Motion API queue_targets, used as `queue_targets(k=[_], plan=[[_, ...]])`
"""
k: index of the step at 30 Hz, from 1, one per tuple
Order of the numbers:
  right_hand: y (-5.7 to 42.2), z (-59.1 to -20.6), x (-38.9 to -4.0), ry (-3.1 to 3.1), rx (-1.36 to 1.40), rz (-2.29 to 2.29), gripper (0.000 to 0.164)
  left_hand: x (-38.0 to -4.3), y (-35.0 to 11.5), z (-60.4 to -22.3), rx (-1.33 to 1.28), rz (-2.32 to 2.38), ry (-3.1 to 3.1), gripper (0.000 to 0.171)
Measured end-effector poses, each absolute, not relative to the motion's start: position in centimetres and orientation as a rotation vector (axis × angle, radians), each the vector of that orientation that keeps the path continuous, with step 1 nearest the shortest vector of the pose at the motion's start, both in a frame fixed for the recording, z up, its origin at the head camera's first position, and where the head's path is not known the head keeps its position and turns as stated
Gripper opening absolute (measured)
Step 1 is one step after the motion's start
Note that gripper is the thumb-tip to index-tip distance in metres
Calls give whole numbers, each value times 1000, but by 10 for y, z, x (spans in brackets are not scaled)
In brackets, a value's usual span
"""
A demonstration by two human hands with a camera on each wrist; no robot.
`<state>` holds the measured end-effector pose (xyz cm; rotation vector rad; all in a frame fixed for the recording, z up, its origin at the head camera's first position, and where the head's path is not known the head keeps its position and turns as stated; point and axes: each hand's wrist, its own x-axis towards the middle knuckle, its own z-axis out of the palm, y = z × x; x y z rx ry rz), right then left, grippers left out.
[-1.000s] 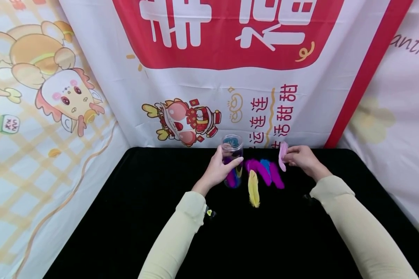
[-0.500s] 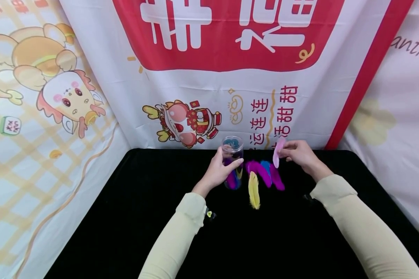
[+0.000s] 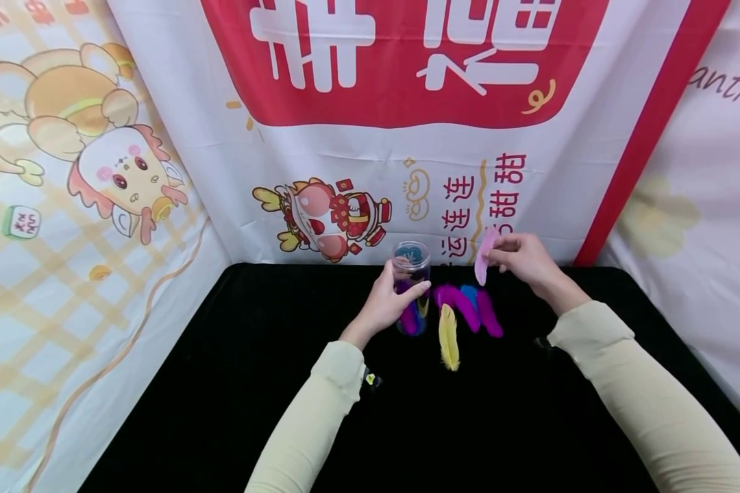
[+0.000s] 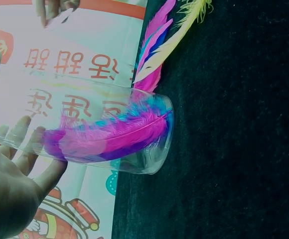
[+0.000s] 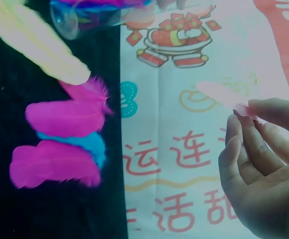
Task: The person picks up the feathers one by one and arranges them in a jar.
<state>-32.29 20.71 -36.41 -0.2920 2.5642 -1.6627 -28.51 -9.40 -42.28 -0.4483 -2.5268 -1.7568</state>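
My left hand [image 3: 385,301] grips a clear jar [image 3: 412,255] near the back edge of the black table. Inside the jar lie purple and blue feathers [image 4: 109,134], plain through its wall in the left wrist view. Between thumb and fingertips my right hand [image 3: 527,263] pinches a pale pink feather [image 3: 484,257], held upright in the air to the right of the jar. Beneath it on the cloth are magenta feathers [image 5: 65,118] with a blue feather [image 5: 92,144] showing between them. A yellow feather [image 3: 448,339] lies in front, its far tip close to the magenta ones.
Black cloth [image 3: 469,431] covers the table. A white printed banner [image 3: 321,150] hangs right behind its back edge, and printed sheets flank both sides. A small dark object with a yellow spot [image 3: 371,378] shows at the left cuff.
The right hand has lifted the pink feather and carried it leftward, nearer the jar. The left hand and jar have stayed in place; the feathers on the cloth have not moved.
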Motion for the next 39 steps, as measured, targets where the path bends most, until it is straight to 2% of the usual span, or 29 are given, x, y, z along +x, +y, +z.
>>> queue_targets(k=[19,29,39], plan=[[187,-338,-320,2561,-364,-1783,26,-290,-95,-425,-511,-1755,-2495,72],[179,-325,-317,2572,-434,-1775,29,-290,-96,-426,-500,-1731,-2501,72],[169,-316,-315,2559,-451,-1854,22,-288,-96,-424,-490,-1738,-2524,72]])
